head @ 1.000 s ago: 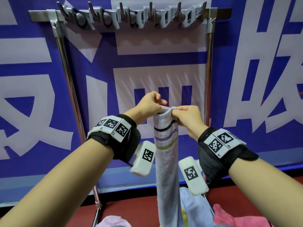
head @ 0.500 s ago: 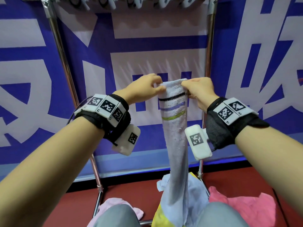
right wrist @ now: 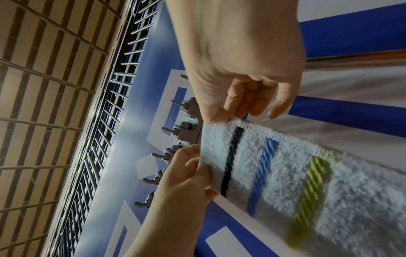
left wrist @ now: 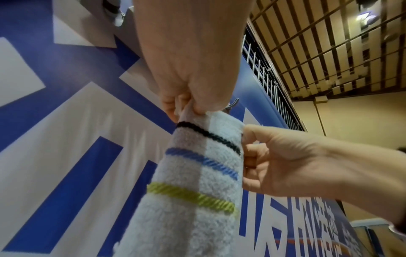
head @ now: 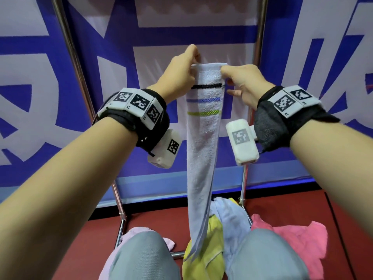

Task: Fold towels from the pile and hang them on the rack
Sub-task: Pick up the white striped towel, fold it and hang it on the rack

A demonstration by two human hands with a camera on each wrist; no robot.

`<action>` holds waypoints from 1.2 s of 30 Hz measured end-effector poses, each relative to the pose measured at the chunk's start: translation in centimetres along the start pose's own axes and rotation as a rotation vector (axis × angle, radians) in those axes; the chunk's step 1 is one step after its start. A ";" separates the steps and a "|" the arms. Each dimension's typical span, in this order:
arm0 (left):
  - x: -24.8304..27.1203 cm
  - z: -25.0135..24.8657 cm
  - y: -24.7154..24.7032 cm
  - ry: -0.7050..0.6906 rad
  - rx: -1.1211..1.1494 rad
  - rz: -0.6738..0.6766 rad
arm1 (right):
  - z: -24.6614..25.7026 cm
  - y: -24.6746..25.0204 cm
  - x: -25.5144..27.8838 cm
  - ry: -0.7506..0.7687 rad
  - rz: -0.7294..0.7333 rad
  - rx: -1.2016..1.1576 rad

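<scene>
A white towel (head: 202, 142) with black, blue and green stripes hangs as a narrow strip between my hands. My left hand (head: 181, 71) pinches its top left corner, and my right hand (head: 238, 79) pinches the top right corner. The left wrist view shows the towel (left wrist: 197, 200) pinched by my left hand (left wrist: 186, 107), with my right hand (left wrist: 263, 161) at its right edge. In the right wrist view my right hand (right wrist: 230, 111) and left hand (right wrist: 193, 167) hold the towel (right wrist: 285, 182). Its lower end dangles over the pile. The rack's posts (head: 72, 63) stand behind; its hooks (right wrist: 175, 149) show beyond my hands.
A pile lies on the red floor (head: 153, 221) by my knees: a pink towel (head: 298, 237), a yellow one (head: 210, 257), a light blue one (head: 232, 219) and a pale pink one (head: 131, 235). A blue and white banner (head: 30, 98) fills the background behind the rack.
My hands have spread the towel's top edge wider apart. The view has tilted down, so the rack's top bar has left the frame and the pile and my knees have come in.
</scene>
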State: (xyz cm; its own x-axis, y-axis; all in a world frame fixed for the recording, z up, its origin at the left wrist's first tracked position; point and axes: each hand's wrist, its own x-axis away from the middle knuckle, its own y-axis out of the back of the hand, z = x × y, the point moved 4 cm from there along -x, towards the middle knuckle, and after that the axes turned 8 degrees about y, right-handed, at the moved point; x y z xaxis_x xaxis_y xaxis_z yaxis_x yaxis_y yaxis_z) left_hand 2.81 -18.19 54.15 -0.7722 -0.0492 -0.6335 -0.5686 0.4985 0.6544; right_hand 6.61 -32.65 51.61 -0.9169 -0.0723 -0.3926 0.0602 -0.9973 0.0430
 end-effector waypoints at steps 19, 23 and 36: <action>0.4 1.6 -1.3 0.092 -0.395 0.073 | -0.2 -2.4 0.7 0.036 0.054 -0.084; 0.2 1.5 -1.2 0.115 -0.299 0.050 | -0.2 -2.4 0.7 0.046 0.073 -0.098; 0.4 1.3 -1.7 0.133 -0.190 0.016 | -6.1 -1.9 2.6 0.213 0.129 0.130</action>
State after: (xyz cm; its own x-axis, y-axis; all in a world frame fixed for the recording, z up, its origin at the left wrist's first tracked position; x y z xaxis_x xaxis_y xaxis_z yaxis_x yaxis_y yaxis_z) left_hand 3.86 -17.91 52.29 -0.8050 -0.1626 -0.5706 -0.5895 0.3287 0.7379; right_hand 6.56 -31.05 44.88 -0.8003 -0.2135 -0.5603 0.1070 -0.9703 0.2169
